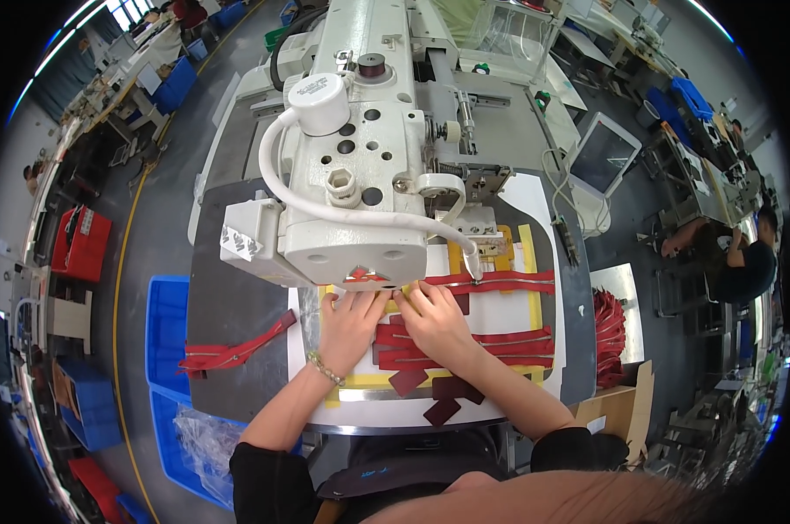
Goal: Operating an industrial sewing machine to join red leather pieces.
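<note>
Both hands are together just below the front of a white sewing machine head [355, 253]. My left hand [347, 332] has bent fingers close together, tips partly hidden at the machine's lower edge; what they pinch cannot be made out. My right hand [438, 327] is closed at the left end of a red zipper [513, 281], which stretches right beneath the needle area. Under my right wrist, several more red zippers [517, 345] lie side by side. Small dark red fabric pieces [408, 382] are scattered nearer me, some overlapping.
A white sheet edged with yellow tape [534, 253] covers the work plate. More red zippers [238, 345] lie on the grey table at left. Blue bins [168, 323] stand beside it. A red zipper bundle [610, 336], an open cardboard box [622, 410] and a screen [604, 153] are at right.
</note>
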The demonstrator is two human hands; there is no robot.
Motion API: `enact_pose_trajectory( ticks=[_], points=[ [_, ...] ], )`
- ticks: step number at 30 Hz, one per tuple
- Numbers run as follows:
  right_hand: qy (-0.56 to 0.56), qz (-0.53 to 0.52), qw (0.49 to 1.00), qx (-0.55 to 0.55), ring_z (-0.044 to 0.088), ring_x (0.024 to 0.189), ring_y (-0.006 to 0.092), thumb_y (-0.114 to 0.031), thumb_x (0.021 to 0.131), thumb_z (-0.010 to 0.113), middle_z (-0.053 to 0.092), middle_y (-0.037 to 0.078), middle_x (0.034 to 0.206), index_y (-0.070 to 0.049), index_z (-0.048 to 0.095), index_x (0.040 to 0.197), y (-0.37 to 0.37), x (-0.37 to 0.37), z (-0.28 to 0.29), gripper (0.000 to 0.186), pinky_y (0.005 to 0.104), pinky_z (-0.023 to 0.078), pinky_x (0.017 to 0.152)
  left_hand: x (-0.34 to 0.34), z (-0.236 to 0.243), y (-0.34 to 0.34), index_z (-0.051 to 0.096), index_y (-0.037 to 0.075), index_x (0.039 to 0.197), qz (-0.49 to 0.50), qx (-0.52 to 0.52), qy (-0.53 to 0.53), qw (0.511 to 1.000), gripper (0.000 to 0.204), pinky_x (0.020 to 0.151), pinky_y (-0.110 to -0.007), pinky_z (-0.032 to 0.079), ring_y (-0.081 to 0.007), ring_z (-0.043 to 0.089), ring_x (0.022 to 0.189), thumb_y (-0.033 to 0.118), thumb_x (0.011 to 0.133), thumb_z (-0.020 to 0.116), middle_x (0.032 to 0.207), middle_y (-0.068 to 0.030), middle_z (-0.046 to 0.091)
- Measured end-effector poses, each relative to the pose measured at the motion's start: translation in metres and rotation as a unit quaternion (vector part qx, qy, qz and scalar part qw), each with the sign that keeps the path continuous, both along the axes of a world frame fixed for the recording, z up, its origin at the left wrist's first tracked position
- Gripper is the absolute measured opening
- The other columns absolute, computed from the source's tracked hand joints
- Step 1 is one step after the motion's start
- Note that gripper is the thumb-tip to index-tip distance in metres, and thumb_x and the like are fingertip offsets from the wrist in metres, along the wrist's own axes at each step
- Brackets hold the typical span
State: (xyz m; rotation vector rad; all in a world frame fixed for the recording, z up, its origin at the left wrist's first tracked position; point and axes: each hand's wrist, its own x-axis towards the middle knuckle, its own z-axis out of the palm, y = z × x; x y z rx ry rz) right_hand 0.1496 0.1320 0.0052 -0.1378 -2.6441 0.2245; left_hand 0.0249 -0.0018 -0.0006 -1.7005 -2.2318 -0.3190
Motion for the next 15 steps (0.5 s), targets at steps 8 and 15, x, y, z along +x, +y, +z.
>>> enact_pose_trajectory(
  ticks=[8,15],
  points=[
    [0.018,0.001,1.0,0.01,0.055,0.096,0.0255,-0.006,0.07,0.062,0.056,0.012,0.1,0.001,0.061,0.106,0.0008,0.0,-0.0018,0.036,0.0349,0.044,0.081,0.0002,0.0,0.0008,0.058,0.017,0.118,-0.003,0.006,-0.004,1.0,0.041,0.083,-0.044,0.035,-0.0135,0.053,0.093,0.021,0.078,0.065,0.099,0.0046,0.057],
    [0.01,-0.001,1.0,0.013,0.055,0.095,0.0252,-0.006,0.07,0.063,0.055,0.011,0.099,0.001,0.061,0.105,0.0003,-0.0011,-0.0015,0.035,0.0343,0.044,0.08,-0.0001,-0.0008,0.0006,0.058,0.017,0.118,-0.002,0.007,0.0,1.0,0.041,0.083,-0.044,0.034,-0.0133,0.053,0.092,0.022,0.078,0.065,0.098,0.0046,0.057]
  ],
)
